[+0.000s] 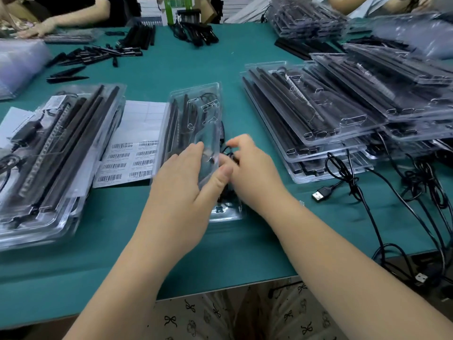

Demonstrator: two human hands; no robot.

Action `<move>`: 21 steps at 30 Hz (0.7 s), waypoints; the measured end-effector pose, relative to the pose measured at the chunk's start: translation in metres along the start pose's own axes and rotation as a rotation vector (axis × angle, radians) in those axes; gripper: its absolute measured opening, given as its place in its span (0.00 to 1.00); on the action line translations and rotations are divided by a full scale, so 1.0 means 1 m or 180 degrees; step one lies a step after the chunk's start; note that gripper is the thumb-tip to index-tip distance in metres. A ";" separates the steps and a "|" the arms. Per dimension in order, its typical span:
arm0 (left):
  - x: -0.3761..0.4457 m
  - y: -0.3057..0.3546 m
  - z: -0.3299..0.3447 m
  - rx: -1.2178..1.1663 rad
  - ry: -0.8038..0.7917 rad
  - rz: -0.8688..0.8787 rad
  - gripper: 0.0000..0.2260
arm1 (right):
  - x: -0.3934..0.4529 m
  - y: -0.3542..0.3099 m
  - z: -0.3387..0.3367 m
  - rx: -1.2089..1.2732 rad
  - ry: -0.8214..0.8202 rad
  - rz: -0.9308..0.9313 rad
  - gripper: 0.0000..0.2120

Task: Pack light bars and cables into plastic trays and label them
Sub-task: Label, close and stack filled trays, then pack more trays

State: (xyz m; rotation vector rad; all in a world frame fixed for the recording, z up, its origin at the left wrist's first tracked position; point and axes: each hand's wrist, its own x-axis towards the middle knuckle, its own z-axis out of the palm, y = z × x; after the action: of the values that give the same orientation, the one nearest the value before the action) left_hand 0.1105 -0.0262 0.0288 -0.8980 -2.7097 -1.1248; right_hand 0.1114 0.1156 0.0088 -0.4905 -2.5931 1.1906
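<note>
Currently working the clear tray (193, 114) lying lengthwise in front of me on the green table (171, 67). It already holds light bars (180, 123) along its left side. My left hand (186, 177) presses down on the near half of the tray, fingers fairly straight over the plastic and thumb stretched along its right edge. My right hand (247, 168) sits just right of the tray, fingers curled in a pinch on the black cable (229, 153), feeding it toward the right-hand compartment. How much of the cable is seated I cannot tell; my hands cover that part.

Taking the tray as reference: the barcode label sheet (132, 153) lies just left of it, touching or nearly so. Further left is a stack of finished packs (56, 153). To the right, well apart, are leaning stacks of trays (318, 114) loaded with bars, with loose USB cables (343, 177) trailing off the table edge. Beyond the tray, loose bars (98, 55) are scattered; another person's hand (36, 29) works at the far left.

Risks, as I judge them:
- A cable loop may spring out of its pocket once I release, since the coil looks loose.
- Uneven pressing could flex the thin plastic and pop bars out of their clips.
- The cable may snag the neighbouring tangle if dragged rightward.
- No label visible on this tray yet; easy to skip.
</note>
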 end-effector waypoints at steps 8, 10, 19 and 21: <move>-0.001 0.008 0.001 0.0513 -0.0464 -0.0276 0.36 | 0.001 0.005 0.009 -0.0522 0.0159 -0.0252 0.08; -0.002 0.007 0.004 0.0662 -0.0485 -0.0256 0.40 | 0.002 0.005 0.010 -0.0593 0.0190 -0.0315 0.05; -0.007 -0.013 0.003 0.1333 -0.0456 0.0015 0.32 | 0.008 0.010 0.005 -0.0047 0.0289 -0.0079 0.10; -0.008 -0.014 0.006 0.1465 -0.0466 0.0020 0.32 | 0.009 0.011 0.002 -0.0269 0.0221 -0.0117 0.11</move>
State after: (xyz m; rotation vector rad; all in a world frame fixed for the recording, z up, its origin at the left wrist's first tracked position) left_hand 0.1098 -0.0344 0.0135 -0.9347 -2.8879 -0.4084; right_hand 0.1043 0.1245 0.0004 -0.4900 -2.5899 1.0372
